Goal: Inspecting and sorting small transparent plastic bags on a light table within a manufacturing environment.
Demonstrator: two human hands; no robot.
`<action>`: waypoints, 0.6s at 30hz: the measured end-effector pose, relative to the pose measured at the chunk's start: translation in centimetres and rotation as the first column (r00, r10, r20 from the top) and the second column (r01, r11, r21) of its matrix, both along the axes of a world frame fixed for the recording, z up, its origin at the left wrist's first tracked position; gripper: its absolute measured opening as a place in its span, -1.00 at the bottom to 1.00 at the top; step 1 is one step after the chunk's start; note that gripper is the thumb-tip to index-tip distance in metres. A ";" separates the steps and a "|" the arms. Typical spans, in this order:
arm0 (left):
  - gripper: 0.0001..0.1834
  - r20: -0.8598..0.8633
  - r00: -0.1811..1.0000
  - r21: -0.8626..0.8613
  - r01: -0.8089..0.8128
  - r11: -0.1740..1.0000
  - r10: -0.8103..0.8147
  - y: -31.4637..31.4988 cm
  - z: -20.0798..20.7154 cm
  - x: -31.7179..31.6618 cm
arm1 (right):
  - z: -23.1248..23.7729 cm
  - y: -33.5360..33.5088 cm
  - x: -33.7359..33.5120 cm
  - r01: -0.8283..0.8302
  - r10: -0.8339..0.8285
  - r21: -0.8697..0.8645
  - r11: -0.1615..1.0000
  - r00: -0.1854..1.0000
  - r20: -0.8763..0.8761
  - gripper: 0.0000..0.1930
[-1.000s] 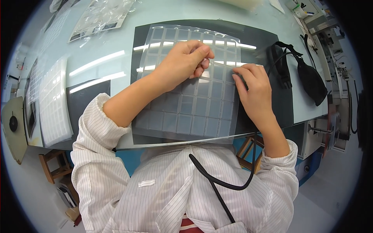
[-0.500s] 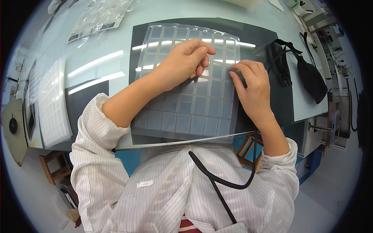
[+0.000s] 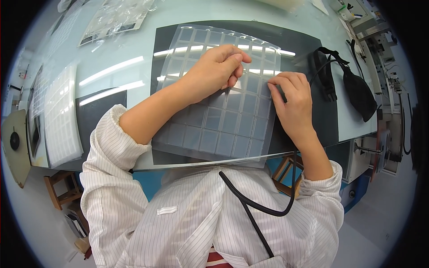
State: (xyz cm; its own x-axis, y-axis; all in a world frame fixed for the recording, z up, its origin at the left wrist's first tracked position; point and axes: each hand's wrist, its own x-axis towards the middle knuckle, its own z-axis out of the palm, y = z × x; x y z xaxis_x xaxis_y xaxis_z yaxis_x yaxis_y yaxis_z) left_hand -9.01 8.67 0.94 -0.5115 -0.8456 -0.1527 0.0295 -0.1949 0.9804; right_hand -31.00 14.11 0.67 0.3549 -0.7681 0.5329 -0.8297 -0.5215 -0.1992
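Note:
A clear plastic sheet with a grid of square pockets (image 3: 214,119) lies tilted on a dark mat (image 3: 308,117) at the table's near edge. Over the upper middle of the sheet is my left hand (image 3: 223,68), its fingers curled in and the thumb against the forefinger. Anything inside that closed hand is hidden. My right hand (image 3: 292,96) is at the sheet's right edge, thumb and forefinger drawn together there in a pinch. The other fingers of this hand are bent.
To the left lies a stack of similar clear pocket sheets (image 3: 62,120). Crumpled clear plastic wrapping (image 3: 123,18) is at the far left. A black strap with a pouch (image 3: 357,94) lies right of the mat. A black cable (image 3: 268,213) hangs across my striped coat.
The pocket sheet has turned slightly clockwise, its far end shifting right. My left hand has moved slightly right with it. The right hand's thumb and forefinger have come closer together.

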 end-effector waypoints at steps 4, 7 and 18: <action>-0.70 -0.011 1.000 -0.004 0.006 1.000 -0.006 0.2 0.2 -0.1 | 1.0 -0.1 -0.1 0.006 -0.004 0.082 0.997 0.999 -0.033 -0.89; -0.68 0.064 0.997 -0.114 0.042 0.993 -0.035 0.7 0.7 -0.2 | 2.9 0.0 0.1 -0.103 0.061 0.243 0.964 0.983 0.173 -0.91; -0.70 -0.012 0.992 -0.036 -0.128 0.991 0.127 -1.1 0.5 1.0 | 0.5 -0.4 1.9 -0.049 0.050 0.071 0.996 0.999 -0.006 -0.89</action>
